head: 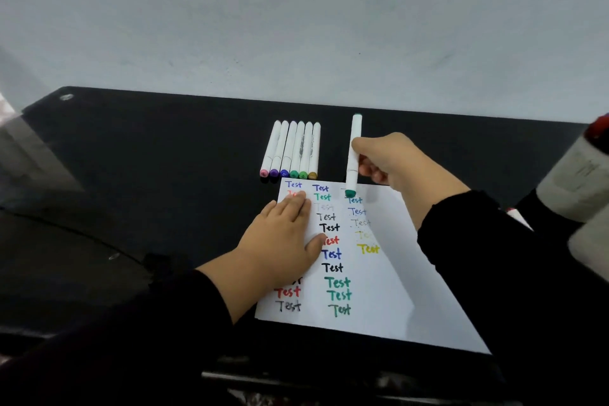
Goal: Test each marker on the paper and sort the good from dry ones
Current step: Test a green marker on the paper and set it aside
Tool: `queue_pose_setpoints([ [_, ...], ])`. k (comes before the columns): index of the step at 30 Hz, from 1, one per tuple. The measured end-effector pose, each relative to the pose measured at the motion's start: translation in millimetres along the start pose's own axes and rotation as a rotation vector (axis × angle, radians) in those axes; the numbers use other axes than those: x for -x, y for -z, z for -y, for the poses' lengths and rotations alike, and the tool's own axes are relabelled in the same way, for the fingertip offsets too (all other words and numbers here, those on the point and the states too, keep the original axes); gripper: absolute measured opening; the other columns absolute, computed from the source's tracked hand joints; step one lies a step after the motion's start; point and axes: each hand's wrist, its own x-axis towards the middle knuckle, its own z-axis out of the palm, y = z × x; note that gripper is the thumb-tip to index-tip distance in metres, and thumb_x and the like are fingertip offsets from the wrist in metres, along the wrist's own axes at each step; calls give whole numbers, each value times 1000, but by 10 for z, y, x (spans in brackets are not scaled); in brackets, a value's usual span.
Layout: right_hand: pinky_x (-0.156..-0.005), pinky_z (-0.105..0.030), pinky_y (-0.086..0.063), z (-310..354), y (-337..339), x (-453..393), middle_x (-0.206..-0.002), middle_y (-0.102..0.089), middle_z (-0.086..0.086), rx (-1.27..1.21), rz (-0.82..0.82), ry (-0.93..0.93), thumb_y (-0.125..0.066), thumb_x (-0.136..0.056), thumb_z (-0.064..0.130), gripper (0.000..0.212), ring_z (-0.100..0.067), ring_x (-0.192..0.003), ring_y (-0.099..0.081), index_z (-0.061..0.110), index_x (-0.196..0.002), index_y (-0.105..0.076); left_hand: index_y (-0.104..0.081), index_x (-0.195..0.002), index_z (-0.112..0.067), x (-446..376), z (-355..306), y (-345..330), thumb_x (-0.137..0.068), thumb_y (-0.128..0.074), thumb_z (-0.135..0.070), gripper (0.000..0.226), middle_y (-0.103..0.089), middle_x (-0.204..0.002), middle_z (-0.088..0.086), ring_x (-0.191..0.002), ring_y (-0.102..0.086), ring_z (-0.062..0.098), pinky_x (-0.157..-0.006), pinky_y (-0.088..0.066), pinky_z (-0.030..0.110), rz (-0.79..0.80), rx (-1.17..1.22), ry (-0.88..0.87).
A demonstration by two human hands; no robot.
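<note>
Six markers [291,150] lie side by side in a neat row on the black table [131,158], just beyond the far edge of the paper [395,290]. Their bodies are white, and the coloured caps point toward the person: pink, purple, blue, two green ones and a brownish yellow one.

In the head view, the right hand [392,160] holds a seventh marker with a green cap [353,150]. The fingers are curled around the middle of its body and the thumb presses on it from the far side. This marker stands apart from the row, to the right of it, and its green end is over the top edge of the paper, just above a green word "Test". I cannot tell if the end touches the sheet.

The left hand [283,234] lies flat on the left part of the paper, with fingers straight and close together and the thumb spread to the right. It covers some of the written words.

The paper carries three columns of the word "Test" in many colours; some are strong, some are very faint. At the right edge stands a pale blurred container [580,175].
</note>
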Motion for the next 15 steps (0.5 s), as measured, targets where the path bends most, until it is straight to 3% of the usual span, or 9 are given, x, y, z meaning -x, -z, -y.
queue_pose_setpoints([
  [3, -41, -19, -32, -102, 67, 245, -59, -56, -3, -100, -22, -8, -58, -82, 15, 12, -9, -47, -49, 6, -74, -62, 3, -150, -12, -16, -17, 86, -97, -20, -54, 71, 5, -158, 4, -144, 5, 17, -115, 4, 33, 44, -89, 7],
  [5, -40, -18, -31, -167, 105, 416, -56, -55, -2, -187, -34, -13, -58, -82, 13, 13, -9, -45, -49, 5, -73, -63, -2, -150, -15, 23, -61, 171, -98, -25, -50, 68, -1, -158, 2, -144, 0, 17, -115, -1, 32, 11, -9, 29],
  [10, -39, -18, -33, -372, 151, 771, -56, -57, 0, -385, -65, -58, -58, -85, 14, 15, -9, -47, -49, 7, -74, -64, -31, -144, -30, 357, -315, 281, -98, -31, -46, 49, -32, -149, -12, -136, -28, 7, -106, -27, 27, -198, 554, 150],
  [12, -40, -18, -34, -463, 145, 882, -58, -58, -1, -439, -68, -71, -55, -85, 13, 14, -9, -47, -49, 7, -76, -64, -48, -133, -36, 514, -425, 266, -94, -39, -51, 43, -51, -133, -18, -122, -45, 4, -92, -36, 23, -161, 873, 193],
  [15, -41, -18, -37, -593, 109, 1002, -57, -59, 0, -512, -74, -44, -53, -86, 11, 13, -8, -48, -50, 7, -78, -63, -67, -98, -43, 626, -518, 204, -87, -55, -50, 18, -64, -89, -26, -88, -56, -7, -73, -43, 13, -92, 1173, 208],
])
